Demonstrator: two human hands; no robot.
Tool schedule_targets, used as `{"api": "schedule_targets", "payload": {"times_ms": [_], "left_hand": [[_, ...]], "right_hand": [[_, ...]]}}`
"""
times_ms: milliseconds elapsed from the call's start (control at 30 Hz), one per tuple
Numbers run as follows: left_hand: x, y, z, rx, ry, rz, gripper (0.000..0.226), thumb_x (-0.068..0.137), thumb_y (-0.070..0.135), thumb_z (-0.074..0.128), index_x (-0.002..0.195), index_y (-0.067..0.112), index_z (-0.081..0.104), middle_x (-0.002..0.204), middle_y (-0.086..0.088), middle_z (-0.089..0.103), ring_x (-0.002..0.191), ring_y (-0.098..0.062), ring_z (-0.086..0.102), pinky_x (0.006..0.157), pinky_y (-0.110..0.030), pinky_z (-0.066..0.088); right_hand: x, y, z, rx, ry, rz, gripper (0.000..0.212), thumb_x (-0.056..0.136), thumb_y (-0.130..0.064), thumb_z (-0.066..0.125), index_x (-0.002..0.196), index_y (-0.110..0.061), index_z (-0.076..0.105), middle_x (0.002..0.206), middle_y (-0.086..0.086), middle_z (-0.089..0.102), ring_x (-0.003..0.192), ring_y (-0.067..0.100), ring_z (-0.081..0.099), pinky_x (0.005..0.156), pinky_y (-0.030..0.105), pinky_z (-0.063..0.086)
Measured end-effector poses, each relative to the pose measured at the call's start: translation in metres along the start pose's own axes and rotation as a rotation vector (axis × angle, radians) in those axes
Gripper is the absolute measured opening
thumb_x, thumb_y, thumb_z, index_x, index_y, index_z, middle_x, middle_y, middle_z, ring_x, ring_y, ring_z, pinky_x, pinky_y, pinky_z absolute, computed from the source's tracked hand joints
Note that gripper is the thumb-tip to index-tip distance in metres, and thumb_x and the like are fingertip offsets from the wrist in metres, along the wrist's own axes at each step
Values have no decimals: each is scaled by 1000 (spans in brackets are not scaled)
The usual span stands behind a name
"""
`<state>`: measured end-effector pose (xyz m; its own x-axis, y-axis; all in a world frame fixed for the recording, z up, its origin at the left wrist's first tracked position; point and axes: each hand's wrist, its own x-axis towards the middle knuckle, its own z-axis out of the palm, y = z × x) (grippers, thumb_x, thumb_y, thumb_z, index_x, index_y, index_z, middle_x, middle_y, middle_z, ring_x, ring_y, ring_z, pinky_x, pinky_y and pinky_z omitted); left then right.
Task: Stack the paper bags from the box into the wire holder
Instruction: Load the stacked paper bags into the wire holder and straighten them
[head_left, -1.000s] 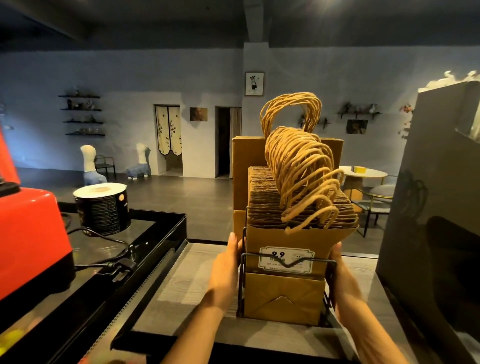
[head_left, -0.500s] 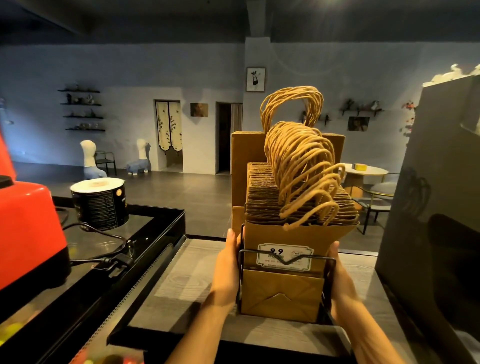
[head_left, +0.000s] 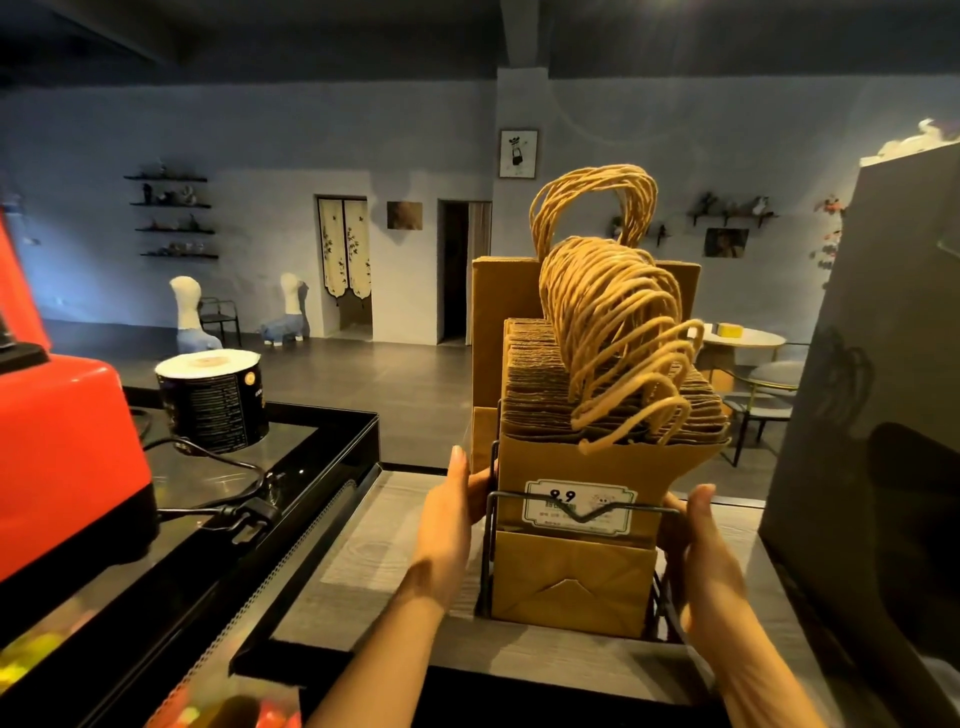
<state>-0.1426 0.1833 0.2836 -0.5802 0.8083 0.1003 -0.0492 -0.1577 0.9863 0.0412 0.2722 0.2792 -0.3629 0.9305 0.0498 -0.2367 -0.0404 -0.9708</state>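
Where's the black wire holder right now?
Head view, lower centre: the black wire holder stands on the grey wooden counter, packed with brown paper bags, between the left hand and right hand.

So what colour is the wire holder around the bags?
Black wire holder, clearest in the head view.

Paper bags (head_left: 571, 587) stand in the wire holder (head_left: 485, 551) on the counter (head_left: 358, 561). A can (head_left: 213, 400) sits far left, before the counter's far edge.

**Hands on the loaded wire holder**

My left hand (head_left: 451, 512) and right hand (head_left: 698, 551) press flat against opposite sides of the wire holder (head_left: 582, 512). Upright paper bags (head_left: 576, 582) fill it, twisted handles (head_left: 618, 332) fanned above. The holder rests on the grey counter (head_left: 358, 561); a red appliance (head_left: 62, 457) sits far left.
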Motion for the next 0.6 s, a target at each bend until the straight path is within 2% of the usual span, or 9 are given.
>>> {"api": "schedule_targets", "payload": {"times_ms": [67, 100, 167, 233, 300, 367, 467, 500, 600], "left_hand": [[-1, -6, -3, 25, 15, -9, 64, 98, 53, 19, 106, 15, 71, 95, -3, 74, 94, -8, 68, 98, -35, 46], [-1, -9, -4, 21, 30, -14, 63, 98, 51, 20, 103, 15, 71, 88, 1, 75, 87, -1, 68, 89, -30, 50], [-1, -14, -5, 56, 48, -19, 61, 97, 52, 20, 99, 20, 72, 81, 14, 73, 80, 6, 66, 73, -17, 46], [2, -12, -5, 61, 56, -44, 65, 93, 60, 21, 100, 22, 73, 91, 9, 73, 93, -6, 65, 82, -26, 47], [2, -8, -4, -32, 130, -46, 60, 94, 59, 24, 95, 24, 73, 107, 1, 71, 109, -18, 60, 107, -41, 35], [3, -6, -3, -131, 165, -57, 54, 95, 56, 29, 86, 25, 73, 109, 1, 70, 113, -19, 57, 111, -40, 27], [-1, -6, 0, -170, 170, -12, 59, 99, 45, 33, 67, 24, 78, 85, 5, 75, 100, -17, 64, 99, -33, 38], [-3, -4, 1, -177, 180, -3, 58, 100, 42, 33, 68, 22, 77, 81, 5, 75, 97, -17, 66, 92, -31, 43], [2, -12, -3, -105, 228, -19, 52, 99, 45, 34, 88, 14, 74, 90, -4, 75, 94, -21, 67, 70, -30, 48]], "right_hand": [[1, 2, 0, -91, 47, -16, 63, 93, -56, 19, 116, -13, 61, 113, 6, 62, 111, 21, 52, 109, 41, 27], [0, 2, 1, -134, 69, -15, 64, 95, -52, 18, 117, -10, 61, 111, 6, 62, 108, 20, 52, 107, 40, 27], [-1, 2, 1, -198, 92, -37, 67, 94, -51, 18, 118, -6, 61, 114, 9, 62, 109, 22, 53, 105, 38, 29], [-3, 2, 0, -217, 120, -57, 67, 93, -52, 19, 118, -7, 62, 114, 7, 63, 113, 22, 52, 108, 41, 27], [-4, 3, 0, -98, 146, -44, 59, 95, -53, 25, 117, -14, 62, 109, 1, 63, 115, 18, 49, 112, 46, 20], [-1, 6, -2, 93, 158, -9, 55, 89, -62, 33, 115, -22, 62, 110, 3, 69, 121, 24, 50, 113, 54, 18], [7, 13, -5, 80, 240, 81, 62, 87, -64, 40, 126, -19, 56, 120, 9, 64, 123, 31, 48, 108, 53, 26], [9, 15, -5, 42, 270, 83, 59, 90, -61, 38, 125, -17, 57, 121, 10, 63, 122, 32, 49, 107, 50, 28], [7, 13, -1, -104, 271, 9, 49, 98, -48, 33, 108, -11, 65, 105, 10, 67, 107, 29, 57, 94, 39, 33]]}}
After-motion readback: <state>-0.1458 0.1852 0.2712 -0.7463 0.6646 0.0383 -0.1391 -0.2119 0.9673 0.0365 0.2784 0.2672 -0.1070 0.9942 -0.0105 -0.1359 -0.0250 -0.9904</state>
